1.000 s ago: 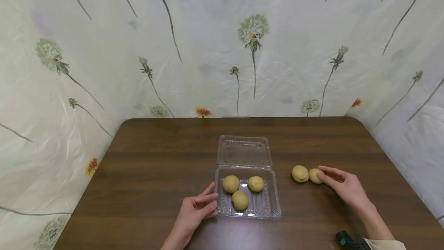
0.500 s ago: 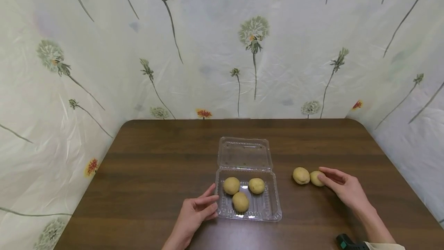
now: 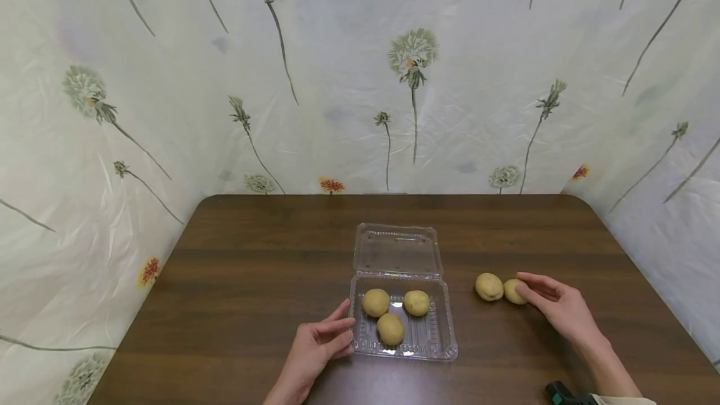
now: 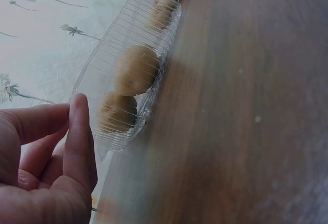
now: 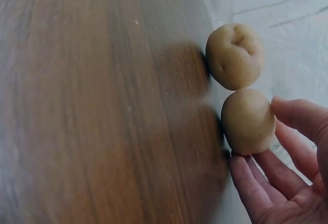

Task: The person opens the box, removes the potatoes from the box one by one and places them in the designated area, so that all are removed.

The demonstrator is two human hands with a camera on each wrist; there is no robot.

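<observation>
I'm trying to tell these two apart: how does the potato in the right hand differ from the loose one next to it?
The held potato shows a smooth side; the loose potato shows a deep dimple.
The right hand pinches the held potato; nothing grips the loose potato.
The loose potato lies nearer the clear container; the held potato, farther away.
Both are yellowish-brown and rounded.
</observation>
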